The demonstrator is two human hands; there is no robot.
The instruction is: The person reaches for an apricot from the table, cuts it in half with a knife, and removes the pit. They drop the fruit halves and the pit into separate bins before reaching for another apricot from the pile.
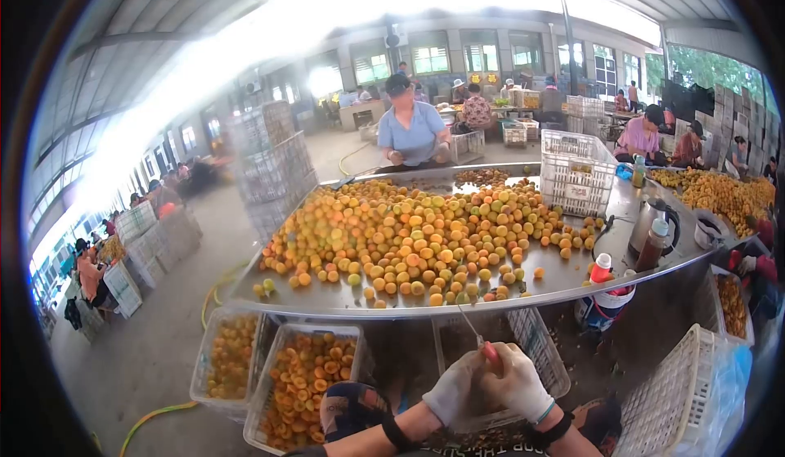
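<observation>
In the head view, both my hands wear white gloves and are close together below the table's near edge. My right hand (519, 385) is closed around the red handle of a small knife (492, 356), whose thin blade points up and left towards the table rim. My left hand (451, 388) is curled beside it, fingers closed; whatever it holds is hidden. Beyond them, a large heap of orange and yellow-green apricots (409, 240) covers much of the metal table (343, 302). Under my hands stands a crate (540, 347), partly hidden by them.
Crates of split apricots (307, 383) stand at lower left, beside a yellow hose (155, 412). A white crate (576, 171), a dark bottle (652, 244) and a red-capped bottle (601, 269) are at right. A person in blue (415, 134) works across the table. Tall crate stacks (274, 167) stand left.
</observation>
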